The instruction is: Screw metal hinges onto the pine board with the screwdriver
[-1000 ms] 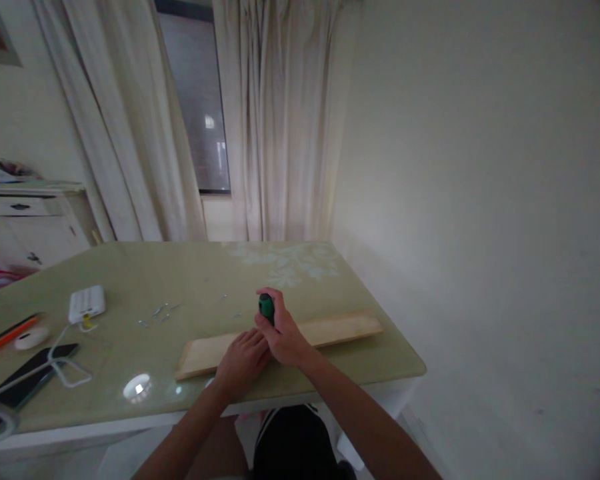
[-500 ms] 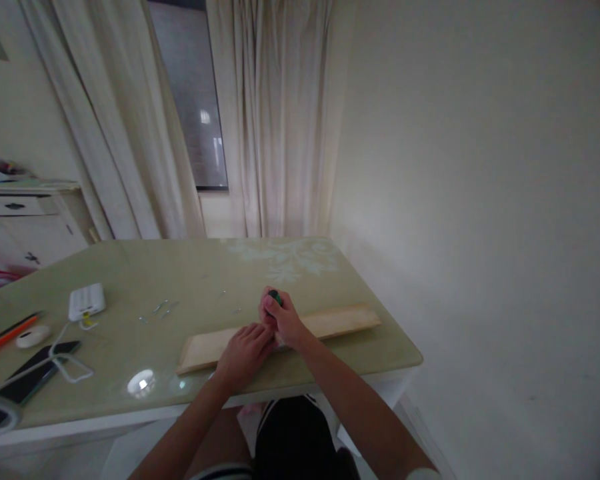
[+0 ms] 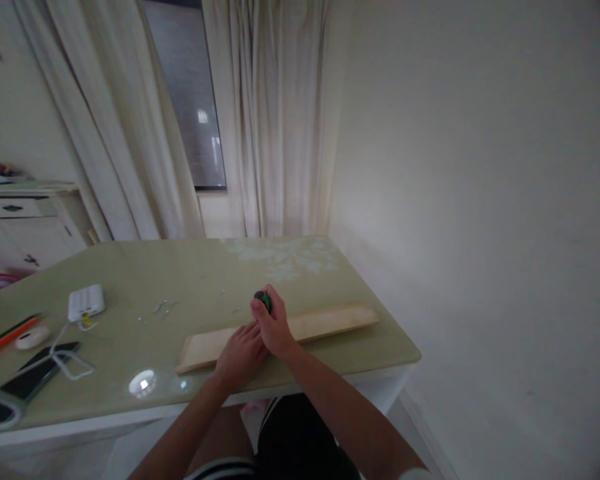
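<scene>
A long pale wooden board (image 3: 330, 321) lies across the front of the green table. Over its middle, my right hand (image 3: 275, 327) is closed around a screwdriver (image 3: 263, 300); only the black and green handle end shows above the thumb. The handle points up and the lower part is hidden by my hands. My left hand (image 3: 241, 355) rests over the board just left of the right hand, fingers together and bent on the wood, holding it. Whether a screw is under the fingers cannot be seen. Several small screws (image 3: 161, 307) lie on the table beyond the board's left end.
To the left are a white box-shaped device (image 3: 86, 302) with a cable, a white rounded object (image 3: 33, 337), an orange-and-black pen-like item (image 3: 10, 337) and a dark phone-like slab (image 3: 40, 373). A wall (image 3: 480, 233) stands right of the table (image 3: 145, 267).
My right hand and the screwdriver handle have shifted slightly left, and the wrist has turned. My left hand stays on the board, almost unmoved. The view has moved a little.
</scene>
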Available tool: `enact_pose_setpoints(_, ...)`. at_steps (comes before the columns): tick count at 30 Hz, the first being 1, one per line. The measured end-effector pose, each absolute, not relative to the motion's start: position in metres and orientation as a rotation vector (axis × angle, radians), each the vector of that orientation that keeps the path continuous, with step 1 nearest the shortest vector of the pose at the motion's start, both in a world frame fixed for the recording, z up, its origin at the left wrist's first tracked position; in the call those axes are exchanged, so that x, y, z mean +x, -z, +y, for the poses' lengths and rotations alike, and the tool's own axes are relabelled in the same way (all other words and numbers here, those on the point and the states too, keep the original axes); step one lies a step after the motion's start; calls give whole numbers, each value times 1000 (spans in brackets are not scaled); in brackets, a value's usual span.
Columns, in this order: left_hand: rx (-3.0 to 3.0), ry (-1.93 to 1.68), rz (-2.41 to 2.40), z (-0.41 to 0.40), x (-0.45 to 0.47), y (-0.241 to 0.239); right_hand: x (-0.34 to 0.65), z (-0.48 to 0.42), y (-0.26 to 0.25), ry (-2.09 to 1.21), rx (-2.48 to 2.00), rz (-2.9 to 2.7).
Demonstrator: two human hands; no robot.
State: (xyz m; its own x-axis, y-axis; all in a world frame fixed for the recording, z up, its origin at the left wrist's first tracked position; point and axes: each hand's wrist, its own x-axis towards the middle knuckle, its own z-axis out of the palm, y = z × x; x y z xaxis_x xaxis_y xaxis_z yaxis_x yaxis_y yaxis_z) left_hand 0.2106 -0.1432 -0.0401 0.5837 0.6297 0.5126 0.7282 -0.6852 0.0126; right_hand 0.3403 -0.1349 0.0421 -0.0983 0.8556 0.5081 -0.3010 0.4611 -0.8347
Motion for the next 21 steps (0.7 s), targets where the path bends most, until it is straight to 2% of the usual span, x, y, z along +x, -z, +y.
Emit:
enact_pose_setpoints(2,-2606,735,-1137,-142,210,43,340,-138,-41,-1043,-539,-1352)
enact_pose_setpoints(7,-2625,721,-1172,-143,212,40,346,-128,-45,-1259,-428,-1405)
enact_pose_setpoints(14,-2672,806,-1182,-146,215,34,348,-127,-51,-1131,-546,-1248)
enact_pose_setpoints(21,-2646,794,-1172,-144,213,39,344,-126,-45,-1273,-430,-1200)
